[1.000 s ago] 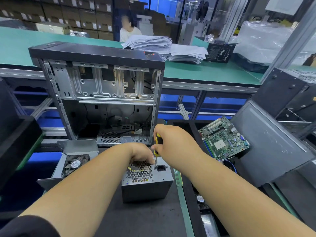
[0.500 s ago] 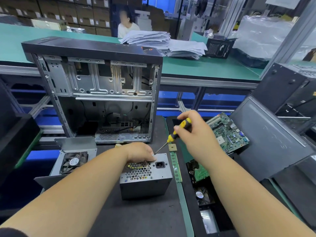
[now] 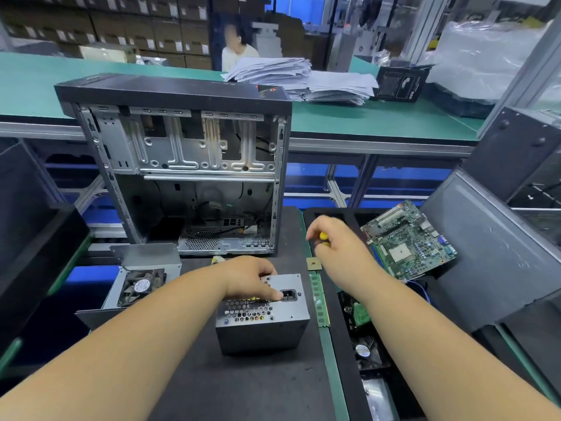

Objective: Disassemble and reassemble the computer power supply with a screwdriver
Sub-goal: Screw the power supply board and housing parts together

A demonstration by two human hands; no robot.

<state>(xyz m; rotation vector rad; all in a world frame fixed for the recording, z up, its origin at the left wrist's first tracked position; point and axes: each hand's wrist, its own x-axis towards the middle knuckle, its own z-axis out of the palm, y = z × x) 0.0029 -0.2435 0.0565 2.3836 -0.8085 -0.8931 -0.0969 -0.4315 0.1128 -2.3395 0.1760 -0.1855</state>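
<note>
Left hand [image 3: 253,279]: resting on top of the power supply [image 3: 262,314], fingers bent over its upper face, fingertips at the black mains socket. Whether anything is pinched beneath the fingers cannot be told.

Right hand [image 3: 335,243]: raised above the bench, clear of the power supply and to its right, fingers curled round the screwdriver [image 3: 324,238]. Only yellow parts of the handle show between the fingers; the shaft and tip are hidden.

Power supply: a grey metal box standing on the dark mat [image 3: 243,384] at the middle of the bench, honeycomb vent grille and socket facing upward.

Just right of it, a green memory stick [image 3: 320,300] lies along the mat's edge, with a small square processor chip [image 3: 313,264] at its far end.

Behind the power supply, the computer case [image 3: 188,168] stands upright with its side open, bare metal interior and a few cables visible.

Left of the power supply, a second grey unit with a fan [image 3: 142,287] lies tilted at the mat's edge.

To the right, a black tray [image 3: 346,344] holds loose parts, and a green motherboard [image 3: 408,241] leans tilted at its far right side. A grey case panel [image 3: 491,256] lies slanted beyond the motherboard.

On the green bench behind [image 3: 379,120], a stack of papers [image 3: 297,77] and a dark box [image 3: 400,83]. A person sits farther back.
</note>
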